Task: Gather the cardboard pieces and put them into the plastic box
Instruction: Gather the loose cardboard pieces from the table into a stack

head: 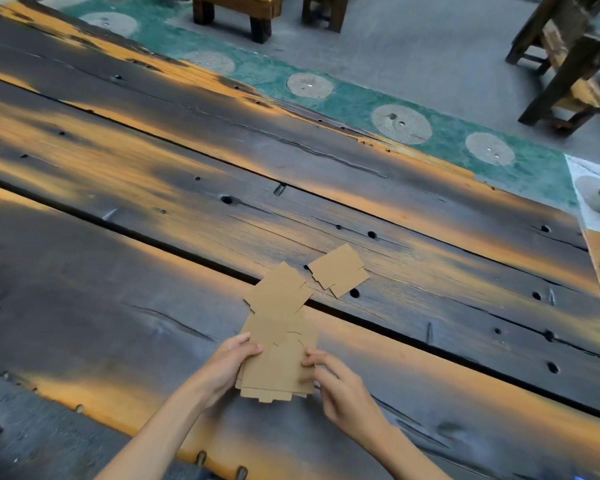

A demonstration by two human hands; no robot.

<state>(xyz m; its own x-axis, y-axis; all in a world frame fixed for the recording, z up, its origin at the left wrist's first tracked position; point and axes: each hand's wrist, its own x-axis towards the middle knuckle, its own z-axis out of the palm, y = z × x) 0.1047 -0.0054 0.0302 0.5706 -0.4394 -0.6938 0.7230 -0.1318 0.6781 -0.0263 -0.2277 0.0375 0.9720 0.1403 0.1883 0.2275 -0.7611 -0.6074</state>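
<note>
A small stack of flat brown cardboard pieces (pixel 276 365) is held between both hands just above the dark wooden table (pixel 118 323). My left hand (pixel 227 365) grips the stack's left edge, thumb on top. My right hand (pixel 340 382) pinches its right edge. Another cardboard piece (pixel 279 289) lies on the table right behind the stack, partly overlapped by it. Farther back to the right lies one more cardboard piece (pixel 338 270), apart from the others. No plastic box is in view.
The table is made of wide dark planks with long gaps (pixel 430 344) and holes. Its far edge (pixel 326 123) borders a green strip with round pale patches. Wooden benches (pixel 236 12) and a wooden chair (pixel 568 64) stand on the grey floor beyond.
</note>
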